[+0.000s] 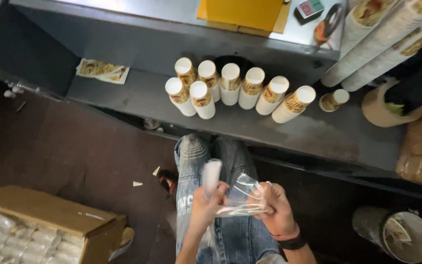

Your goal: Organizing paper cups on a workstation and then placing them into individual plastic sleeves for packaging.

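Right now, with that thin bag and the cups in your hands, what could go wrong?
The left hand grips a blurred white stack of cups beside the clear plastic bag that the right hand pinches; the stack might snag or tear the film. The hands work over the lap, above the floor, so a slip could drop cups there. The upright cup stacks on the shelf stand close together; a knock might topple several.
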